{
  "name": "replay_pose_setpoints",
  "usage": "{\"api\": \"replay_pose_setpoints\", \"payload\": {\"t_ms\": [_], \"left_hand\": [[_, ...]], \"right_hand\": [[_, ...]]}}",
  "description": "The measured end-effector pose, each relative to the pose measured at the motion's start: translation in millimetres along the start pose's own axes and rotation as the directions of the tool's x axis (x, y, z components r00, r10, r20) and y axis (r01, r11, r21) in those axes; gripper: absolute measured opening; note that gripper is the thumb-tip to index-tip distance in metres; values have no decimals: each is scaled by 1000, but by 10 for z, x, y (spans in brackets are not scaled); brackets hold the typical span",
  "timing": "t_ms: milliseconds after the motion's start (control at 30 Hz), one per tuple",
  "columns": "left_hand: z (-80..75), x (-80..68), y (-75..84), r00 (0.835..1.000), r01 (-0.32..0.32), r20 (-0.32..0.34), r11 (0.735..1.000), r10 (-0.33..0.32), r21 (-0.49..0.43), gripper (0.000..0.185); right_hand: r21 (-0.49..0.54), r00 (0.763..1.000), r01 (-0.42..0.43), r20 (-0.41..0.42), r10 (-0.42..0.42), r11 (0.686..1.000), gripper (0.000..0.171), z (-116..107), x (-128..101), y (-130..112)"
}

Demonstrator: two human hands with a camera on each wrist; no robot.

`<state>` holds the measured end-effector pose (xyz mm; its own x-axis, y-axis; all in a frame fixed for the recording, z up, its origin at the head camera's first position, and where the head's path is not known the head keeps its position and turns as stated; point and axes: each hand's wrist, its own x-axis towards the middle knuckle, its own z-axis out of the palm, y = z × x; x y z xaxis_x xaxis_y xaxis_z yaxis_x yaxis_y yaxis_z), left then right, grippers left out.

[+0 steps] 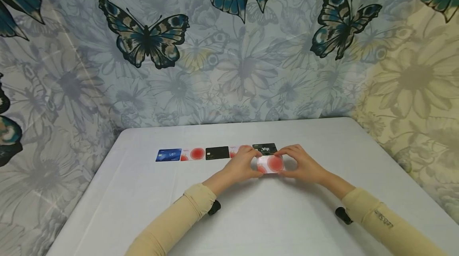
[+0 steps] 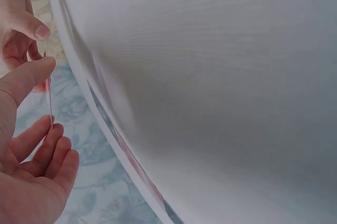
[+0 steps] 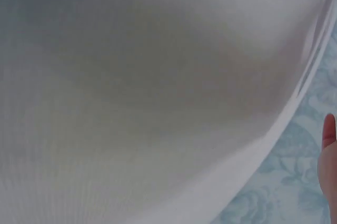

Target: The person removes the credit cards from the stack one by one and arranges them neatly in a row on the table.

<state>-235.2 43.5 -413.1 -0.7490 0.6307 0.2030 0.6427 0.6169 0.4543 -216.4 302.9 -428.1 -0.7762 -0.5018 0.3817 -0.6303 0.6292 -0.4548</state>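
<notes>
A white card with red circles (image 1: 271, 164) is held up between both hands, just in front of a dark Vip card (image 1: 264, 148). My left hand (image 1: 244, 164) pinches its left edge between thumb and fingers. The right hand (image 1: 300, 163) grips the opposite edge the same way. Seen edge-on in the left wrist view, the card (image 2: 50, 100) is a thin line between the fingers. Only a thumb and part of the right hand (image 3: 327, 166) show in the right wrist view, at its right border.
To the left along the row lie a blue UP card (image 1: 168, 154), a white card with red circles (image 1: 192, 154), a black card (image 1: 217, 153) and another red-circled card (image 1: 233, 151), partly behind the left hand. The white table (image 1: 143, 200) meets a butterfly-patterned backdrop (image 1: 247, 68).
</notes>
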Motion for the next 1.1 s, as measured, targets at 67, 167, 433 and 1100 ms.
{"api": "replay_pose_setpoints", "payload": {"t_ms": [67,167,433,1100], "left_hand": [[24,61,7,1000,2,5,1000,-2,7,51],[54,146,19,1000,7,16,1000,-7,9,53],[165,342,33,999,35,41,999,-36,6,55],[458,815,114,990,111,77,987,-120,115,54]], "right_hand": [[2,1000,-6,5,6,1000,53,-25,-8,52],[7,999,-30,16,30,1000,54,-58,-18,126],[-6,992,-103,69,103,995,53,-155,-9,323],[-73,986,-120,109,127,990,49,-333,-37,742]]}}
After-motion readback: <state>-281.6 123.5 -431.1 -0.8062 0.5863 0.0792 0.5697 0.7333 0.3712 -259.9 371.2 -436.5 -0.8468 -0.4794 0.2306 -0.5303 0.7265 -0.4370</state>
